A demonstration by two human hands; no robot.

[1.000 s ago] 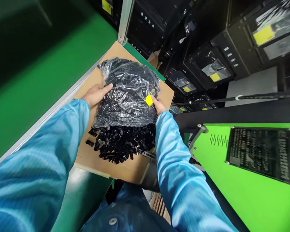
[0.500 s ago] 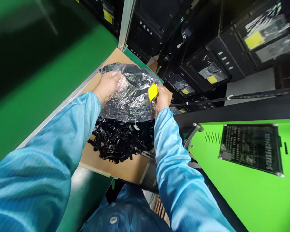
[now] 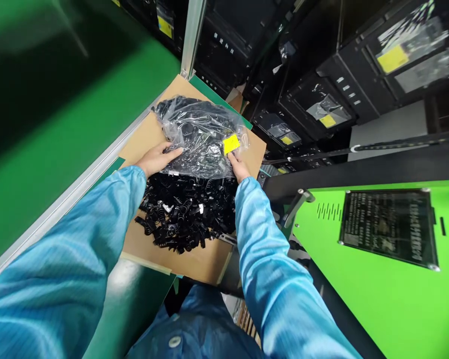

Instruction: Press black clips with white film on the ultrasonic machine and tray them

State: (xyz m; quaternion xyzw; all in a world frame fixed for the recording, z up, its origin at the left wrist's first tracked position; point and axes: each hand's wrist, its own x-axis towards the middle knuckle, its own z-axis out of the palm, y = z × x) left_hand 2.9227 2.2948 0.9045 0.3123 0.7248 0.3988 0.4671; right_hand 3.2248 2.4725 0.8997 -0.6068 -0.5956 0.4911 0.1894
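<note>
A clear plastic bag [image 3: 194,129] with a yellow label [image 3: 231,144] lies over the far part of a heap of small black plastic parts [image 3: 179,214]. My left hand [image 3: 155,158] is at the bag's near left side, thumb stretched across the film and fingers closed on its edge. Just below the label, my right hand [image 3: 240,168] pinches the bag's near right edge. Dark contents show through the film, and a few white bits lie among the loose parts. Brown cardboard [image 3: 198,262] lies beneath the heap.
A green surface [image 3: 108,94] with a metal edge runs along the left. Black bins [image 3: 314,104] with yellow labels stand at the back right. At right is a bright green machine panel [image 3: 377,294] bearing a dark plate [image 3: 389,227]. A metal post [image 3: 192,40] rises behind the cardboard.
Both hands have come down toward me, the left one the most. The bag has settled flatter, its label now facing up, and more of the black parts show below its near edge.
</note>
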